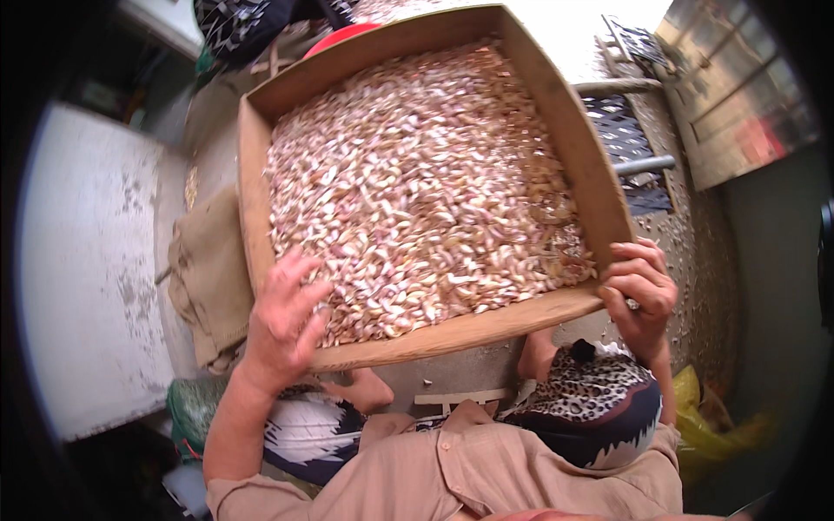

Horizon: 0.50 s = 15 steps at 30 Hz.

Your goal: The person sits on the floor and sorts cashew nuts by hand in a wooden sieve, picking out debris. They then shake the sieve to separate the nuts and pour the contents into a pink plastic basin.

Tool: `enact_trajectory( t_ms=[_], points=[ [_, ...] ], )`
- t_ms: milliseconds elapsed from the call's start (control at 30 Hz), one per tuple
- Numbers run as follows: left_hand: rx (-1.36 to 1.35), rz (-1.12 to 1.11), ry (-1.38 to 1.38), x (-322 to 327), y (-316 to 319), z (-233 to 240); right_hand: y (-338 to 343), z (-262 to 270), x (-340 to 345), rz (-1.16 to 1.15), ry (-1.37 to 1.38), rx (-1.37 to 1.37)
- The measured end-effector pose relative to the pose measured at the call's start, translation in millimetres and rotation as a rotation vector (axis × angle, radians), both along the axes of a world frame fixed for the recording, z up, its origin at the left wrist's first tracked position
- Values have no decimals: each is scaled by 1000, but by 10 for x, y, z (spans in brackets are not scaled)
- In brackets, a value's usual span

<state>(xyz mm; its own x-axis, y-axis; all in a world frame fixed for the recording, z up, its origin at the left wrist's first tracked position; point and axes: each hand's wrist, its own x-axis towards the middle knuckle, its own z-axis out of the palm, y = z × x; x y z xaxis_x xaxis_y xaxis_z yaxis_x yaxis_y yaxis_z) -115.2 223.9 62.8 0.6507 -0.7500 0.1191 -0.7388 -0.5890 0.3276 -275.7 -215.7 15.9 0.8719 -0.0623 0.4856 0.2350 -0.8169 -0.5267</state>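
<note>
A shallow wooden tray spreads out before me, tilted in the view, with its near edge above my knees. A thick layer of garlic cloves covers most of its bottom, many with pinkish skins. At the near right corner, my right hand grips the wooden wall, fingers on top and thumb on the near side. My left hand is over the near left corner, slightly blurred, its fingers spread above the cloves. It hides that corner, and whether the palm rests on the rim is unclear.
Folded brown sacking lies left of the tray, near a pale worn panel. A low seat with dark woven straps stands to the right. Behind the tray are a red basin and dark patterned clothing. A yellow plastic bag sits lower right.
</note>
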Motion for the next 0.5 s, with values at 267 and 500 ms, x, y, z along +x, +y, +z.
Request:
enact_trajectory(
  t_ms=[267, 500],
  points=[
    [9, 301, 29, 297, 383, -63, -232, 443, 381, 6, 194, 184],
    [20, 384, 110, 302, 430, -61, -180, 259, 831, -149, 313, -164]
  ],
)
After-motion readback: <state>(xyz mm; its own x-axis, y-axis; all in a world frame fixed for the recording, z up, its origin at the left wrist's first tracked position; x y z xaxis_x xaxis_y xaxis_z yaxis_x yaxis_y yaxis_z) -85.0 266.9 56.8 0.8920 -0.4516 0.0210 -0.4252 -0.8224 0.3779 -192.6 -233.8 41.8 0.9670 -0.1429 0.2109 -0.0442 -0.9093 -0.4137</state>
